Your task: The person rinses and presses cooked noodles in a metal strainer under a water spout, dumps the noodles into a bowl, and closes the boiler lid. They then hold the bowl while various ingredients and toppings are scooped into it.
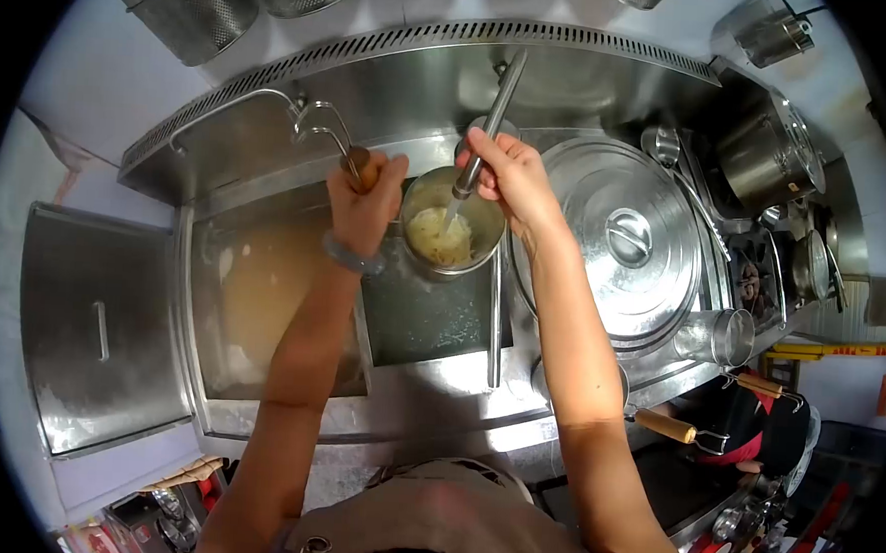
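My left hand (367, 197) is closed around the wooden handle (364, 169) of a metal noodle strainer (477, 240). Pale noodles (439, 238) lie in the strainer, above a basin of water (426, 321). A wire hook extends from the handle's far end. My right hand (512, 170) grips a metal water spout (491, 124), fingers wrapped round its lower part. Its tip points down into the strainer, and a thin stream of water appears to run onto the noodles.
Left of the basin is a compartment of cloudy, brownish liquid (262, 297). A large lidded pot (615, 245) stands at the right, with a metal cup (715, 336) beside it. Another wooden-handled strainer (666, 425) lies near the front edge. Perforated baskets (191, 13) hang along the wall.
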Tool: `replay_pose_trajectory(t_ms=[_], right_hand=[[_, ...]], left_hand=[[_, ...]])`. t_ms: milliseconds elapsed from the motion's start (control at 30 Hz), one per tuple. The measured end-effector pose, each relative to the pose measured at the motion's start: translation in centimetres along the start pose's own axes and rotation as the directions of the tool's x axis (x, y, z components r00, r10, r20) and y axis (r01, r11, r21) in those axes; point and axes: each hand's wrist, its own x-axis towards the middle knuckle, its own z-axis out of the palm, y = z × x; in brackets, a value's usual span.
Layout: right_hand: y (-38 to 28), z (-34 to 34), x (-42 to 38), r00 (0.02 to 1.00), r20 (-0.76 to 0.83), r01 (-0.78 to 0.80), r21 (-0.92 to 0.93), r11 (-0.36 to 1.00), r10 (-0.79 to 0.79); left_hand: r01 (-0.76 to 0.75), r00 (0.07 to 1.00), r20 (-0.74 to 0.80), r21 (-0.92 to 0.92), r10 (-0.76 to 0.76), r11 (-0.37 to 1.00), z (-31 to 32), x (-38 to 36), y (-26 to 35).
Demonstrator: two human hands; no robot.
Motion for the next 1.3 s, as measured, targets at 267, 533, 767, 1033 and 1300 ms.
replay_pose_trajectory(t_ms=[267, 533, 767, 1033, 1300], right_hand=[[0.3, 0.1, 0.0, 1.000, -0.024, 0.015, -0.001, 1.000, -0.015], [-0.1, 0.2, -0.1, 0.999, -0.037, 0.019, -0.003, 1.000, -0.019], [-0.7, 0.3, -0.6, 0.999, -0.044, -0.011, -0.031, 0.999, 0.010], [2.6, 0.1, 1.0, 0.683, 0.158, 0.693, 0.166, 0.701, -0.713], [1.5, 1.8, 0.1, 0.969, -0.185, 0.156, -0.067, 0.986, -0.166]], left_hand=[[0.040, 0.993, -0.095, -0.229, -0.063, 0.973, -0.8, 0.3, 0.1], [0.024, 0.996, -0.090, 0.078, -0.017, 0.997, 0.8, -0.1, 1.6], [-0.116, 0.988, -0.094, 0.075, 0.123, 0.990, 1.0, -1.3, 1.0], [0.372, 0.914, 0.345, -0.499, -0.214, 0.783, -5.2, 2.5, -3.4], [0.059, 0.994, -0.089, -0.024, -0.061, 0.998, -0.9, -1.2, -0.2]])
